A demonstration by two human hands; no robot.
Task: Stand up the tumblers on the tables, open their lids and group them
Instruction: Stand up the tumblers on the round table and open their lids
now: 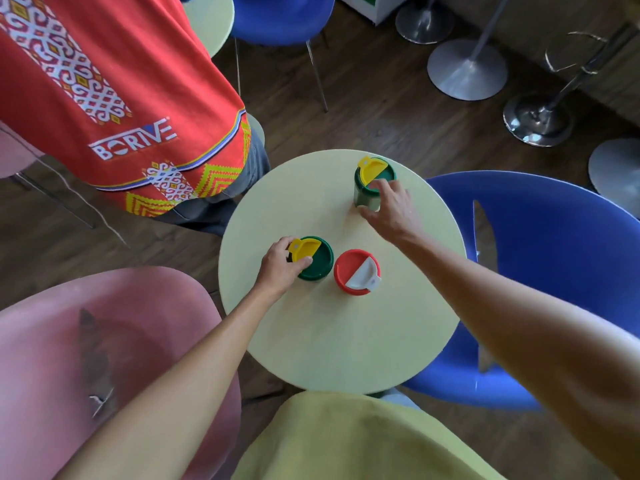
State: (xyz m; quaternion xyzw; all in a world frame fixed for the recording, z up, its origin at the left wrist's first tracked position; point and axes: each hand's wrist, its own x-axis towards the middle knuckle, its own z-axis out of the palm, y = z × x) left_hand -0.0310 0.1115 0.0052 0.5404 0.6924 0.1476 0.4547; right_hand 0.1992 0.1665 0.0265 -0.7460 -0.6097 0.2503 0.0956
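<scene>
Grouping is judged to be in hand. Near the left edge of the table (pixel 329 341), the near green tumbler (pixel 317 259) is gripped at its yellow flap by the left hand (pixel 282 263). The red tumbler (pixel 353 268) is stood just beside it. Towards the far right edge, the far green tumbler (pixel 383 173) is grasped by the right hand (pixel 391 206). Next, it probably needs to be carried across to the pair.

Left grip (pixel 281 265) curled, pinching, right grip (pixel 389 206) farther out, clasping
</scene>
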